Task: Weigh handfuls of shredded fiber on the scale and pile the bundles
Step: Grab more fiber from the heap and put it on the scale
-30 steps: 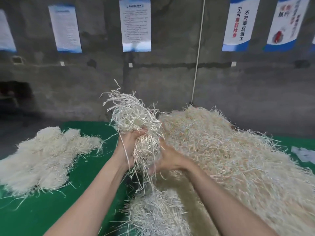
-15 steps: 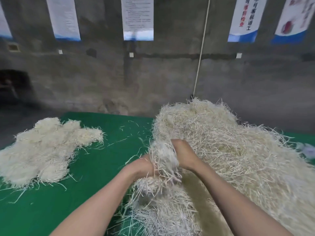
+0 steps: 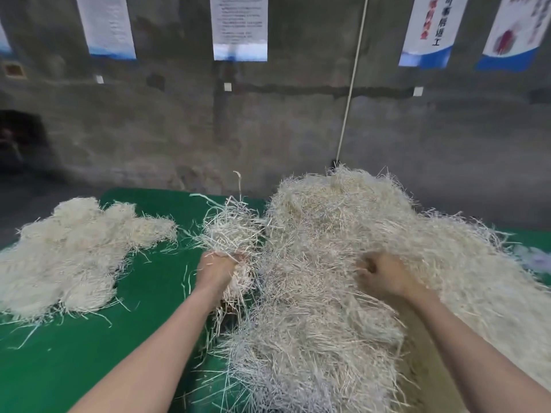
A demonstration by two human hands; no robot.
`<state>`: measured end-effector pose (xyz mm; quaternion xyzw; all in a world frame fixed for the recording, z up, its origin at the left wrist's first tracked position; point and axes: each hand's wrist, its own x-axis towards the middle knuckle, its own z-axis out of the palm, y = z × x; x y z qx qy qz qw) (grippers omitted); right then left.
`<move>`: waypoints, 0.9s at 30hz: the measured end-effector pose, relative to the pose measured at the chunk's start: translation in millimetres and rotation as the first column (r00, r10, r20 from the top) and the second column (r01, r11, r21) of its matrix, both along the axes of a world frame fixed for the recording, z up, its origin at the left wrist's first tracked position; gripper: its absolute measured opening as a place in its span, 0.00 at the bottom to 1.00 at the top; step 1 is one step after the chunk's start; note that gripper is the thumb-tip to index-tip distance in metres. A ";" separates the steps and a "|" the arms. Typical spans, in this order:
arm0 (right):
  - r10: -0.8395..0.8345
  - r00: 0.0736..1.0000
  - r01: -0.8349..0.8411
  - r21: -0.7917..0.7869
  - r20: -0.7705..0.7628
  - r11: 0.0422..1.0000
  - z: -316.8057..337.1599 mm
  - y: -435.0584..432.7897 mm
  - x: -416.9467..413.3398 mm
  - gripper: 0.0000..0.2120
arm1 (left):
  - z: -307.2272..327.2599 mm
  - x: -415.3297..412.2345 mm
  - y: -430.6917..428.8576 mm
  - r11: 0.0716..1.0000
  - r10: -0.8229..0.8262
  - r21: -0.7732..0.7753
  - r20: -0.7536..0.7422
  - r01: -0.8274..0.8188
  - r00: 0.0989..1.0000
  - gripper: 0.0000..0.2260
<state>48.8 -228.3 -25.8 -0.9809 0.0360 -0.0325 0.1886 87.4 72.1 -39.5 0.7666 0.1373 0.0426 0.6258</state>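
A large heap of pale shredded fiber [image 3: 372, 234] covers the right half of the green table [image 3: 89, 362]. My left hand [image 3: 216, 269] grips a handful of fiber [image 3: 231, 231] that fans out above my fist, just left of the heap's edge. My right hand [image 3: 383, 277] is curled into the top of the heap, fingers dug among the strands. A flatter pile of fiber bundles [image 3: 71, 251] lies on the table's left side. No scale shows in this view.
A grey concrete wall [image 3: 268, 129] with hanging posters and a white cord [image 3: 351, 84] rises behind the table. Loose strands are scattered on the green surface between the two piles. A dark opening [image 3: 21, 138] sits at the far left.
My hands have separated. The left one carried the handful to the left of the heap, and the right one moved to the right into the heap. The view has tilted lower.
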 end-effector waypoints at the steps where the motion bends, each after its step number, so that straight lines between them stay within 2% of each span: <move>1: 0.061 0.998 -0.062 0.062 0.018 0.996 14.9 9.8 -0.4 0.07 | 3.1 -2.7 -1.5 1.000 -0.005 -0.007 0.007 0.005 1.000 0.04; 4: 0.276 0.938 -0.308 0.143 0.208 0.940 65.7 43.9 -10.8 0.27 | 11.0 -10.1 1.7 0.999 0.005 0.037 0.058 -0.007 0.998 0.12; 5: 0.331 0.893 -0.403 0.216 0.304 0.889 81.5 61.2 -19.4 0.29 | 13.2 -15.1 4.0 0.996 0.001 0.093 0.089 -0.009 0.996 0.14; 7: 0.369 0.810 -0.556 0.394 0.456 0.732 104.0 103.0 -35.7 0.30 | 17.3 -26.9 6.3 0.974 -0.046 0.228 0.162 0.008 0.986 0.12; 9: 0.397 0.789 -0.609 0.511 0.469 0.607 108.1 143.5 -42.9 0.33 | 21.2 -42.5 6.6 0.942 -0.119 0.334 0.217 0.041 0.969 0.09; 10: 0.429 0.804 -0.594 0.549 0.411 0.588 101.3 160.2 -42.7 0.36 | 21.8 -51.0 7.0 0.929 -0.155 0.364 0.216 0.068 0.964 0.08; 13: 0.477 0.876 -0.388 0.693 0.071 0.608 62.7 192.8 -47.9 0.44 | 20.8 -77.3 15.4 0.936 -0.188 0.330 0.180 0.120 0.966 0.04; 15: 0.370 0.922 -0.137 0.795 -0.116 0.590 25.9 207.2 -62.0 0.52 | 12.7 -96.4 23.7 0.909 -0.196 0.407 0.243 0.084 0.950 0.11; 17: 0.230 0.948 0.078 0.861 -0.220 0.503 -7.3 223.1 -79.5 0.62 | -4.7 -114.2 29.0 0.849 -0.282 0.520 0.289 0.097 0.915 0.13; 19: 0.105 0.941 0.257 0.882 -0.322 0.395 -34.9 235.6 -89.8 0.68 | -21.2 -126.9 28.4 0.771 -0.384 0.605 0.194 0.198 0.903 0.13; 21: 0.018 0.924 0.359 0.884 -0.381 0.299 -56.7 235.1 -92.9 0.63 | -31.6 -135.4 31.3 0.720 -0.453 0.614 0.063 0.324 0.889 0.14; 22: -0.022 0.914 0.396 0.881 -0.404 0.257 -63.6 232.4 -94.1 0.55 | -34.7 -137.5 34.1 0.740 -0.502 0.536 0.040 0.406 0.864 0.19; 23: -0.056 0.907 0.417 0.875 -0.417 0.245 -69.6 228.1 -95.9 0.47 | -36.6 -140.1 37.8 0.784 -0.540 0.371 0.011 0.498 0.841 0.28; 24: -0.082 0.902 0.430 0.859 -0.425 0.277 -73.8 223.0 -98.4 0.41 | -37.4 -143.2 42.1 0.805 -0.573 0.172 -0.020 0.568 0.819 0.32; 25: -0.106 0.904 0.424 0.838 -0.413 0.343 -75.4 217.2 -102.2 0.36 | -35.9 -146.5 48.1 0.812 -0.582 0.039 -0.007 0.582 0.813 0.29; 26: -0.133 0.911 0.409 0.824 -0.390 0.391 -74.5 210.9 -105.7 0.29 | -35.8 -148.1 56.8 0.842 -0.540 0.040 0.044 0.538 0.841 0.22; 27: -0.155 0.917 0.397 0.816 -0.366 0.419 -74.2 204.3 -108.9 0.24 | -36.3 -148.0 64.5 0.897 -0.440 0.114 0.127 0.427 0.889 0.15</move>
